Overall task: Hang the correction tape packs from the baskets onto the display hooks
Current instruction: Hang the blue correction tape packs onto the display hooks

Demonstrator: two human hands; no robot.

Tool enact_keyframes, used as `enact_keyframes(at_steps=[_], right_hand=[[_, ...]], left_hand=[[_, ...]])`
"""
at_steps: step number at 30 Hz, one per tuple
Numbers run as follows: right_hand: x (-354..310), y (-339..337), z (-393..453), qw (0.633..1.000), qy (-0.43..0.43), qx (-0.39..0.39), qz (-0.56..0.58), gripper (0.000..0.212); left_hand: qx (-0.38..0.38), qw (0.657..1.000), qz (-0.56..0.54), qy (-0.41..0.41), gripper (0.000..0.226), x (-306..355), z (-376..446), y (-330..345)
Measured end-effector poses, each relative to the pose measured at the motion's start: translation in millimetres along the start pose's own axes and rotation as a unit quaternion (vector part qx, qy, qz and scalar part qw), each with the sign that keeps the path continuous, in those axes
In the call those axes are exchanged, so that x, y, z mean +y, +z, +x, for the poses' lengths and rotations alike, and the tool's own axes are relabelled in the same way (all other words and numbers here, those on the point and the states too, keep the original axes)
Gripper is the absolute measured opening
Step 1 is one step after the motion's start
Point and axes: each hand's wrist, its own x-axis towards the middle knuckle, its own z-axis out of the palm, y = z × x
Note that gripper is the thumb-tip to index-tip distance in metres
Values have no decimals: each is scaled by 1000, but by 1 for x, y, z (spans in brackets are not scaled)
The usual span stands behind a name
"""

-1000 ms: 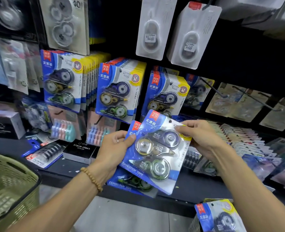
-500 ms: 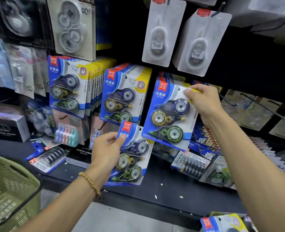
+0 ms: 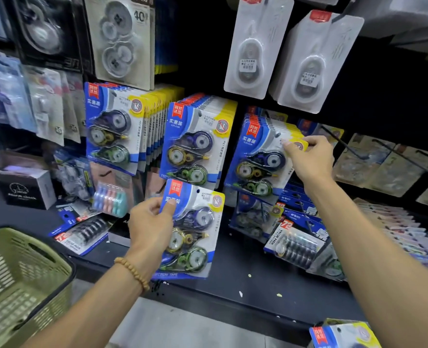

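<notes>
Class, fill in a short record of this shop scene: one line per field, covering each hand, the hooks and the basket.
Left hand: grips a spare pack by its upper left, below the hooks
Right hand: pinches the front pack at its top right, at the third hook row
Hook rows: three rows of blue correction tape packs
Basket: green, lower left

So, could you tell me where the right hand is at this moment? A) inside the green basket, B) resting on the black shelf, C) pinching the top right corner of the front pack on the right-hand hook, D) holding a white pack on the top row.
C: the right hand pinches the yellow top corner of the front pack on that hook.
</notes>
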Motion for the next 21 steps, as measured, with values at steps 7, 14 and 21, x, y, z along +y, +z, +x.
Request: enact_keyframes(at_steps=[7,14,21], right_hand=[[10,-17,-82,997,3,-65,50,25],[21,-15,-142,944,100,-240,203,26],[19,-34,-117,966,43,-152,203,22]], left_hand=[[-87,992,-85,-17,14,8,-12,15],[-121,985,-123,-26,30,11,-25,38],[-134,983,-112,-59,36,12,-24,53]])
